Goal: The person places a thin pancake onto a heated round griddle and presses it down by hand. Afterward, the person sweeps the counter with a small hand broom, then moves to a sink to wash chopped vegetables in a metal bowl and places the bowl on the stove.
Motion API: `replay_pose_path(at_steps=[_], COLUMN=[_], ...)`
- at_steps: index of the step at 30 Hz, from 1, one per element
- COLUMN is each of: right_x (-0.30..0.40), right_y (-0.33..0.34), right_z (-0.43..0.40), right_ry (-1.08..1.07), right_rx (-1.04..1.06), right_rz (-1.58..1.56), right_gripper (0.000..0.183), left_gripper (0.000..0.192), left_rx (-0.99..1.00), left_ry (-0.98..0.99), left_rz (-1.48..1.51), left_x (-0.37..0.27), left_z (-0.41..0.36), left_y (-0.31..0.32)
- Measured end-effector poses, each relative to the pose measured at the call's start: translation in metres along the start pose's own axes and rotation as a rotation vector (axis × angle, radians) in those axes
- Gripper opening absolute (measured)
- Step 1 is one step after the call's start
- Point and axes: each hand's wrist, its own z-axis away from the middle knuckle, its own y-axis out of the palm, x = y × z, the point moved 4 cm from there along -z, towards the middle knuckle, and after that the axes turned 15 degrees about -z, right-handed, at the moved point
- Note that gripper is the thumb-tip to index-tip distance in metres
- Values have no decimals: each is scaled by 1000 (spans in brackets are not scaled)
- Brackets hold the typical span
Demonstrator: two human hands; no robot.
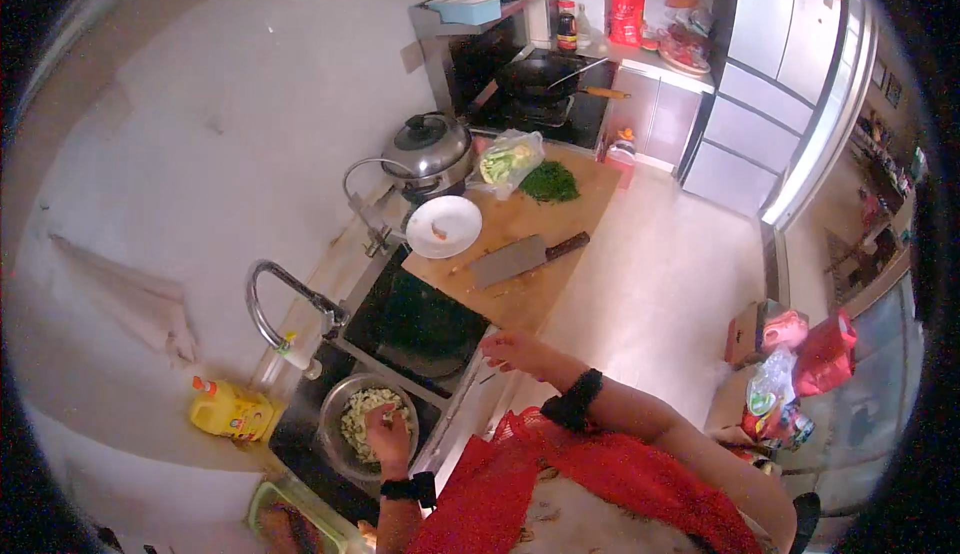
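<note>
My left hand [388, 438] reaches over the rim of a metal bowl [328, 434] standing in the near sink basin. Its fingers touch the pale chopped vegetable pieces [360, 419] inside; whether they grip any is hidden. My right hand [512, 351], loosely curled with no object visible in it, is by the counter's front edge beside the far basin [420, 321]. Beyond it lies a wooden cutting board [517, 306]. On the board are a cleaver [517, 261], a heap of chopped greens [551, 182] and a plastic bag of cut vegetables [510, 164].
A white plate [457, 216] with a small scrap overlaps the board's left edge. Behind it stands a lidded steel pot [427, 145]. A curved faucet [259, 291] and a yellow detergent bottle [232, 411] line the wall side. A wok [536, 77] sits on the stove.
</note>
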Motion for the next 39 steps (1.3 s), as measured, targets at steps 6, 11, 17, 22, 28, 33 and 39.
replay_pose_path(at_steps=[6,11,17,22,28,33,39], right_x=[-4,13,64,101,120,110,114], right_y=[-29,-89,-195,-293,-379,-430,-473], right_z=[-25,-29,1,39,88,103,86], right_ry=[-14,34,-16,-108,-140,-154,-127], right_rx=[110,83,-30,-159,-294,-440,-480], right_rz=[-113,13,-272,-312,-430,-579,-654], right_gripper=[33,30,26,28,29,27,25], left_gripper=[15,19,33,34,34,28,14], left_rx=[-133,-138,-27,56,209,339,306], left_ry=[110,-8,-31,214,224,279,438], left_rz=[17,-7,559,297,461,371,175], left_x=[-27,-40,-123,-245,-343,-411,-460], left_z=[3,0,-43,-63,-62,-71,-92], left_y=[8,44,112,174,240,272,295])
